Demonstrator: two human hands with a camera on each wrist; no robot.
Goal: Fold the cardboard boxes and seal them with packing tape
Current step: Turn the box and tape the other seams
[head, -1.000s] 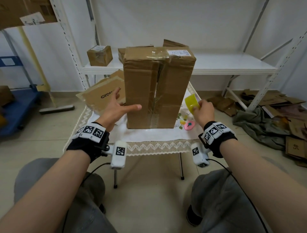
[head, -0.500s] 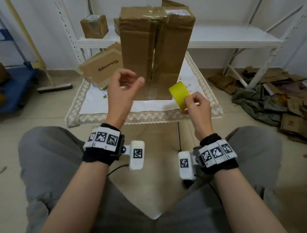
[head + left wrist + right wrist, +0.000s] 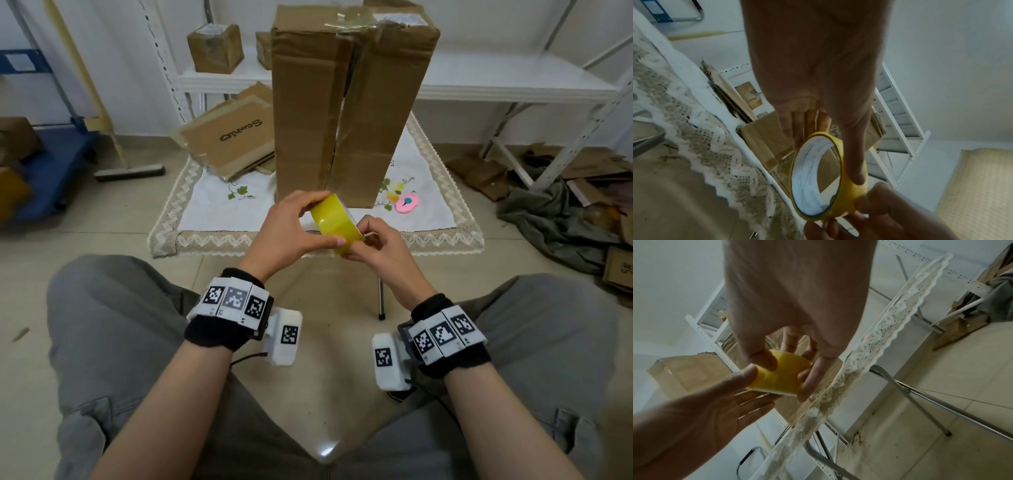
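A tall brown cardboard box stands upright on the small cloth-covered table, its front flaps meeting in a vertical seam with clear tape along it. Both hands hold a yellow packing tape roll in the air in front of the table's near edge. My left hand grips the roll, thumb on its outer face and fingers on the far side. My right hand pinches the roll between thumb and fingers. The box shows behind the roll.
Flattened cardboard lies on the table's back left, and a small pink tool sits to the right of the box. Behind is a white shelf with small boxes. Cardboard scraps and cloth lie on the floor at right.
My left hand left the side of the box and came onto the tape roll. My right hand drew the roll back from the table toward my lap.
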